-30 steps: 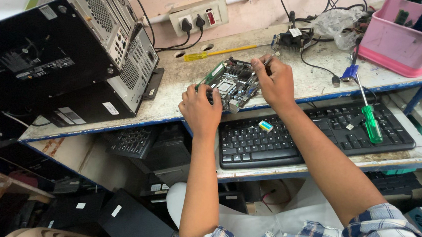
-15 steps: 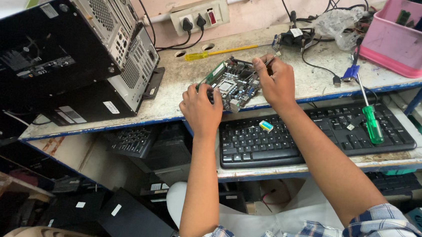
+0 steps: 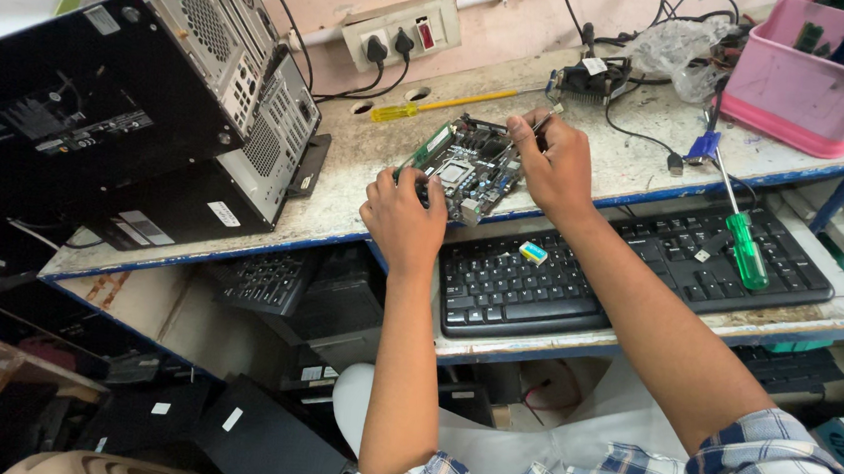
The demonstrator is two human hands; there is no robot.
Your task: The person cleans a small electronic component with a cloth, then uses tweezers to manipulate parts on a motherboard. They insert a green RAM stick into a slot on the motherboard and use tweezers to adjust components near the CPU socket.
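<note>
Two hands are on one board (image 3: 468,165), which lies flat on the surface (image 3: 364,202) near its front edge, between the black tower cases (image 3: 152,95) and the keyboard (image 3: 630,268) on the lower shelf.

Left hand (image 3: 405,221) — fingers curled over the board's near left corner, grip pressed down on it, steadying. Right hand (image 3: 553,162) — fingertips pinched together at the board's far right edge on something thin and dark; whether it is a tool or a lead, I cannot tell.

Step in hand, as judged: fine work on the board's far edge, one hand bracing, the other working a small part. Any further move there calls for the brace to hold and the pinch to stay exact, since the board sits loose on the surface.

Also noted: yellow screwdriver (image 3: 442,105) lying behind the board, apart from it; green screwdriver (image 3: 743,242) resting across the keyboard; small eraser-like block (image 3: 533,252) on the keys; pink tub (image 3: 805,87) at far right; wall socket (image 3: 403,33) with plugs in.
</note>
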